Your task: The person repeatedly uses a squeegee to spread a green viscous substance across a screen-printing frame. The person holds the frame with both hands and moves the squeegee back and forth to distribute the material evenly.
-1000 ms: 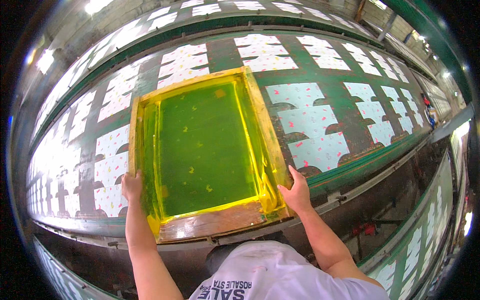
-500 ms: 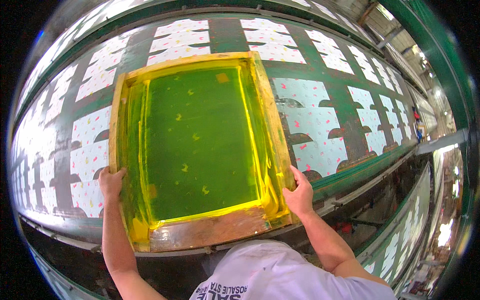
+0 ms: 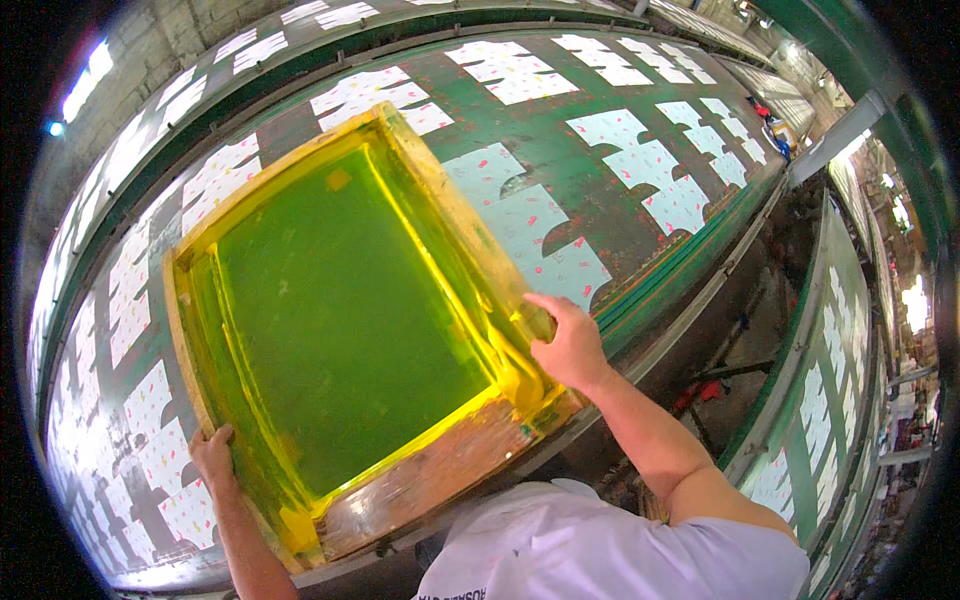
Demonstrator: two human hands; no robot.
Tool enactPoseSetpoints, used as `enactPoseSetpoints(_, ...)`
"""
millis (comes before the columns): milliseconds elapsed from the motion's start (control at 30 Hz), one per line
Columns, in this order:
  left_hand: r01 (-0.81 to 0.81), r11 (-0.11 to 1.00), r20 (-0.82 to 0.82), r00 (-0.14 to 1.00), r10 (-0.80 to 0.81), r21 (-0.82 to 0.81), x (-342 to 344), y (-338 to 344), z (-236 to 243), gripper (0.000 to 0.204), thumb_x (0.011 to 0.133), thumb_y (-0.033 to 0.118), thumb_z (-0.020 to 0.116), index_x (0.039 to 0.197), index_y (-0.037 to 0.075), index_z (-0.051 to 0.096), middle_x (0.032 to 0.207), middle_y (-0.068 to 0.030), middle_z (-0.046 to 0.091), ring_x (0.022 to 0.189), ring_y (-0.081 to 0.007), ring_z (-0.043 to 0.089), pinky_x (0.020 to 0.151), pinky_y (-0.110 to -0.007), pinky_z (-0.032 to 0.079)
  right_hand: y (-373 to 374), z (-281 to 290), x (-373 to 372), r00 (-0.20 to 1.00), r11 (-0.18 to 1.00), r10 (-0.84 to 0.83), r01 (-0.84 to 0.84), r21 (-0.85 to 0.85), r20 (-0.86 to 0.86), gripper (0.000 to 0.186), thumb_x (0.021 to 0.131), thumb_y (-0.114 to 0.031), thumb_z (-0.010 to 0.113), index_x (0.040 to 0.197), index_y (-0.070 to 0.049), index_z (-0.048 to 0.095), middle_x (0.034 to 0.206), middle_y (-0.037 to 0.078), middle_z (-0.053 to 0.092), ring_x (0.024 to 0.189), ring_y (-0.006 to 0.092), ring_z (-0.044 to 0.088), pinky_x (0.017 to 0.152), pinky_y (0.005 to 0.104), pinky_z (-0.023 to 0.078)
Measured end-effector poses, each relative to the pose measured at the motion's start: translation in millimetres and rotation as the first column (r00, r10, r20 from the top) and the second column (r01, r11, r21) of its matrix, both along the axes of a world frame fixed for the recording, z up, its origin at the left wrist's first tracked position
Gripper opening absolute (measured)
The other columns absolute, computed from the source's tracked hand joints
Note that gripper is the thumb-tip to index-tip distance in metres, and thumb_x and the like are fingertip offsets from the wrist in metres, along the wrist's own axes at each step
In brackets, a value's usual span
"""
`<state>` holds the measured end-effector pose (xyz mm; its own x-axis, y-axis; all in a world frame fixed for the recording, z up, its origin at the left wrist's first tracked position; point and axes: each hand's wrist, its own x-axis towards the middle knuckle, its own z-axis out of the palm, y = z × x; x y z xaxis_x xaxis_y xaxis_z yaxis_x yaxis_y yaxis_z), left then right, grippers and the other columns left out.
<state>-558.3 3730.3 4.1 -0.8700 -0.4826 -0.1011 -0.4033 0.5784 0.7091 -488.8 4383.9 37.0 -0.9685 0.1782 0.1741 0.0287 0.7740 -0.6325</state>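
Observation:
A wooden-framed printing screen (image 3: pixel 340 310) with green mesh lies tilted across the long table before me. Thick yellow ink (image 3: pixel 515 375) is smeared along its inner sides, heaviest near the lower right corner. My left hand (image 3: pixel 213 462) is closed on the left wooden rail, low down, its fingers partly hidden by the rail. On the right rail, nearer the lower corner, my right hand (image 3: pixel 572 342) grips the wood. White cut pieces (image 3: pixel 530 225) with small pink and yellow prints lie in rows beside the screen, and the screen covers some of them.
The green and dark tabletop (image 3: pixel 610 275) runs away to the far right, edged by a metal rail (image 3: pixel 690 305). A second table (image 3: pixel 815 400) with white pieces stands at the right. A green beam (image 3: pixel 850 60) crosses the upper right. Red and blue items (image 3: pixel 775 130) sit at the table's far end.
The screen and table appear turned anticlockwise as my view swings right. Both hands stay on the screen's rails. The small motifs seen in the mesh earlier are now hard to make out.

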Motion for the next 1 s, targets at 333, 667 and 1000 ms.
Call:
enactPoseSetpoints(333, -0.049, 0.996, -0.065, 0.997, 0.044, -0.073, -17, 251, -20, 0.033, 0.081, 0.014, 0.089, 0.106, -0.006, 0.081, 0.093, -0.0138, 0.081, 0.081, -0.026, 0.074, 0.077, -0.041, 0.059, 228, -37, -27, 0.986, 0.983, -0.159, 0.163, -0.085, 0.055, 0.067, 0.076, 0.001, 0.072, 0.142, -0.009, 0.072, 0.135, 0.021, 0.075, 0.127, 0.0421, 0.071, 0.114, 0.0476, 0.055)
enactPoseSetpoints(667, -0.085, 0.983, 0.007, 0.996, 0.087, -0.164, -17, 372, -37, 0.043, 0.079, 0.025, 0.09, 0.11, -0.004, 0.081, 0.108, -0.0225, 0.076, 0.104, -0.0372, 0.071, 0.097, -0.05, 0.055, 351, -57, -29, 0.978, 0.963, -0.169, 0.19, -0.192, 0.123, 0.066, 0.078, 0.004, 0.07, 0.143, -0.006, 0.071, 0.137, 0.019, 0.075, 0.13, 0.0381, 0.071, 0.113, 0.0449, 0.055)
enactPoseSetpoints(1000, -0.044, 0.975, -0.017, 0.999, 0.041, -0.216, -20, 407, -20, 0.039, 0.08, 0.023, 0.09, 0.106, -0.005, 0.083, 0.093, -0.0199, 0.081, 0.085, -0.0342, 0.077, 0.082, -0.047, 0.059, 373, -50, -26, 0.987, 0.981, -0.092, 0.113, -0.16, 0.134, 0.066, 0.084, 0.002, 0.078, 0.149, -0.006, 0.066, 0.142, 0.02, 0.071, 0.134, 0.0406, 0.067, 0.114, 0.0488, 0.054)
